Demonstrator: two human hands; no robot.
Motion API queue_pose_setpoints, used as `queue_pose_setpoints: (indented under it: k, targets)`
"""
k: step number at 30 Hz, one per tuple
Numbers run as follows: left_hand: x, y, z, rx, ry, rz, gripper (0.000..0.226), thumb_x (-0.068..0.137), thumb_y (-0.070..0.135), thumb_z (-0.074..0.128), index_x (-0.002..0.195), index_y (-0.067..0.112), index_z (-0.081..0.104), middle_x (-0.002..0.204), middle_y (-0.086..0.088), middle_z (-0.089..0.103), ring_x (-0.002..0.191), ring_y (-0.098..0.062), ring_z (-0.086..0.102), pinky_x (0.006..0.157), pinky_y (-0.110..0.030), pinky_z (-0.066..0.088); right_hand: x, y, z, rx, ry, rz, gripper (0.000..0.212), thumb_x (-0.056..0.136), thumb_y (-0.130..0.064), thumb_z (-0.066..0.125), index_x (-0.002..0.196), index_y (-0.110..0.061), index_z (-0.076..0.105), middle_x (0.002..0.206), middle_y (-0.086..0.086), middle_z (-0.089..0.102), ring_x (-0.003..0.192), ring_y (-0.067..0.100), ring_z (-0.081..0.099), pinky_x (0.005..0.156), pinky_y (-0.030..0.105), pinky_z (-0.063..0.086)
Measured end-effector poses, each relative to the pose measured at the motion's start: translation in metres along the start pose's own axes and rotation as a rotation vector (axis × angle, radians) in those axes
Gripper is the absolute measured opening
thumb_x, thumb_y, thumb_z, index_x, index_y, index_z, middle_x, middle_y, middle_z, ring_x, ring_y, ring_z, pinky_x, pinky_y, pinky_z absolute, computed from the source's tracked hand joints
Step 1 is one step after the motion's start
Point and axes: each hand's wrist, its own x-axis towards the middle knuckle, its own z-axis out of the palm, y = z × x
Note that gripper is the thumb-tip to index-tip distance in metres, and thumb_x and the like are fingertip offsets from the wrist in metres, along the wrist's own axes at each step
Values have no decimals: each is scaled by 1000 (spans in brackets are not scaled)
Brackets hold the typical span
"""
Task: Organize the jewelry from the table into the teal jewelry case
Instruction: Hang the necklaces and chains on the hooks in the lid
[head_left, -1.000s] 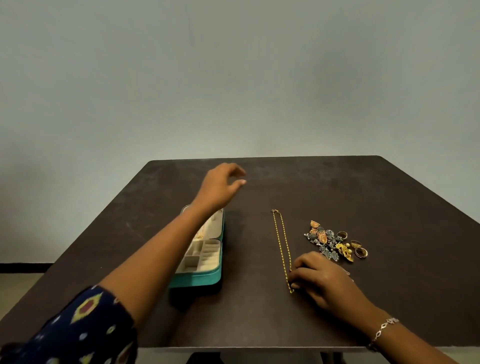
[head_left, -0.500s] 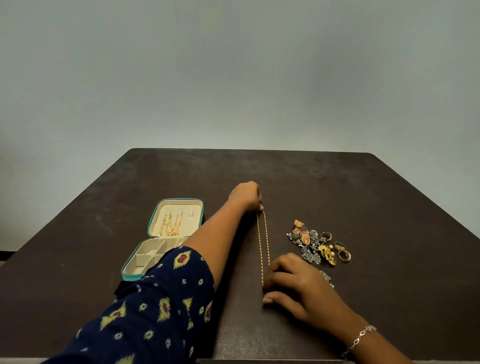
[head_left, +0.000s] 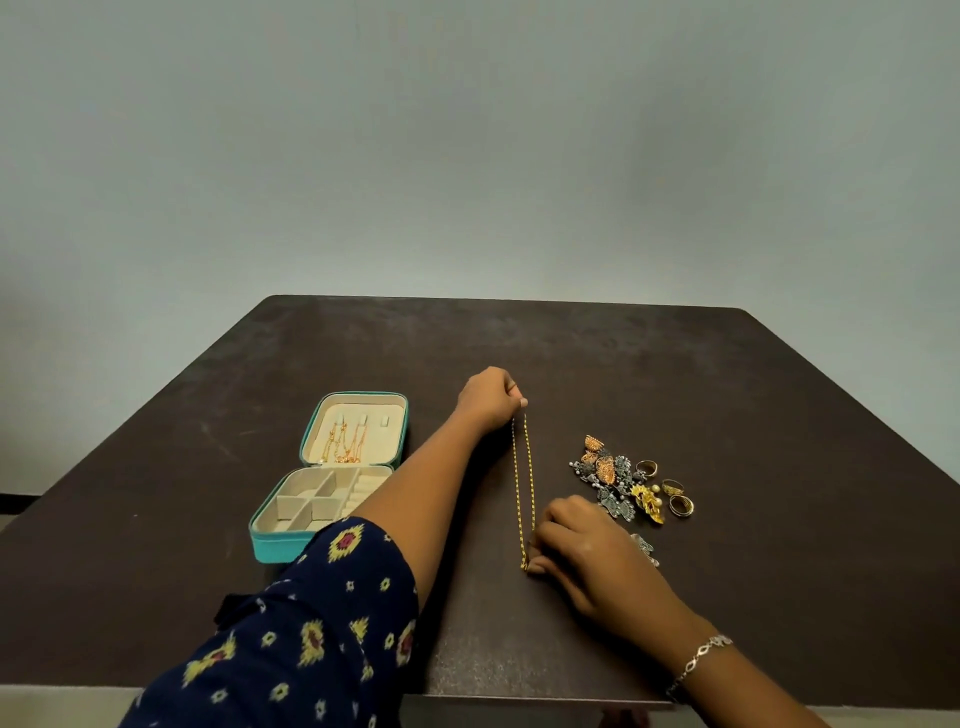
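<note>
A thin gold chain (head_left: 524, 483) lies doubled in a straight line on the dark table (head_left: 727, 395). My left hand (head_left: 491, 397) pinches its far end. Its near end is pinched by my right hand (head_left: 582, 545), whose fingers rest on the table. The teal jewelry case (head_left: 332, 478) lies open to the left, partly behind my left forearm; gold chains hang in its lid and the cream compartments look bare. A pile of earrings (head_left: 613, 480) and three rings (head_left: 672, 488) sits right of the chain.
Another silver earring (head_left: 644, 548) peeks out just right of my right hand. The table's near edge (head_left: 519, 699) runs under my forearms. A plain grey wall stands behind the table.
My left hand came down from above the case and across to the chain's far end, which it now pinches. My right hand stayed at the near end. The view shifted.
</note>
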Motion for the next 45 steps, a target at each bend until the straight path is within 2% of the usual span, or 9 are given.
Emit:
queue_pose_setpoints:
  k: [5, 10, 20, 24, 29, 33, 37, 43, 45]
  targets:
    - [-18, 3, -1, -167, 35, 23, 23, 86, 8, 61, 67, 16, 51, 84, -6, 64, 81, -16, 59, 81, -33, 50, 2, -3, -2, 8, 39, 24, 18, 92, -29, 36, 78, -21, 44, 82, -3, 47, 75, 11, 36, 66, 26, 31]
    - [-41, 5, -5, -286, 21, 80, 23, 82, 2, 64, 67, 16, 53, 66, 1, 59, 61, -8, 55, 65, -24, 46, 2, -3, -3, 70, 168, 62, 29, 97, -41, 22, 82, -25, 40, 83, -3, 47, 75, 9, 36, 68, 25, 33]
    - [-100, 14, -5, -373, -222, 206, 19, 84, -5, 58, 91, 12, 55, 67, 1, 59, 57, 0, 58, 53, -12, 44, 3, 0, -7, 74, 313, 191, 14, 88, -25, 37, 80, -18, 45, 78, 2, 48, 74, 9, 33, 65, 23, 29]
    - [-115, 22, -7, -377, -258, 230, 21, 85, -7, 54, 99, 9, 54, 66, 0, 58, 54, 1, 57, 55, -15, 45, 7, -2, -15, 67, 353, 230, 16, 87, -28, 37, 82, -18, 48, 79, -2, 46, 72, 8, 30, 65, 20, 24]
    - [-126, 29, -10, -348, -252, 231, 22, 86, -6, 53, 105, 5, 55, 68, -1, 60, 54, -2, 59, 55, -16, 48, 10, -7, -23, 43, 433, 237, 20, 85, -21, 39, 76, -9, 52, 74, 7, 54, 74, 12, 37, 79, 25, 33]
    - [-132, 29, -11, -378, -282, 225, 22, 89, -5, 49, 107, 6, 53, 72, -5, 62, 59, -7, 61, 60, -21, 49, 9, -5, -23, 54, 385, 285, 24, 86, -25, 36, 76, -9, 52, 77, 8, 55, 78, 25, 52, 76, 22, 32]
    - [-138, 30, -14, -396, -380, 230, 24, 90, -4, 44, 110, 10, 49, 79, -3, 62, 66, -8, 62, 63, -22, 50, 7, -5, -22, 60, 329, 331, 27, 84, -29, 33, 78, -10, 51, 80, 10, 55, 86, 24, 49, 70, 19, 29]
    - [-142, 29, -14, -348, -339, 259, 33, 88, -5, 51, 117, 10, 47, 75, -1, 60, 71, -14, 62, 73, -29, 53, 9, -8, -29, 158, 317, 320, 13, 86, -9, 53, 76, -16, 50, 76, -2, 49, 75, 18, 51, 83, 30, 42]
    - [-142, 30, -16, -321, -298, 260, 33, 88, -6, 50, 118, 7, 46, 73, 0, 59, 68, -14, 62, 72, -29, 53, 10, -10, -32, 175, 301, 323, 14, 85, -4, 57, 77, -15, 52, 75, 0, 54, 72, 20, 53, 75, 37, 47]
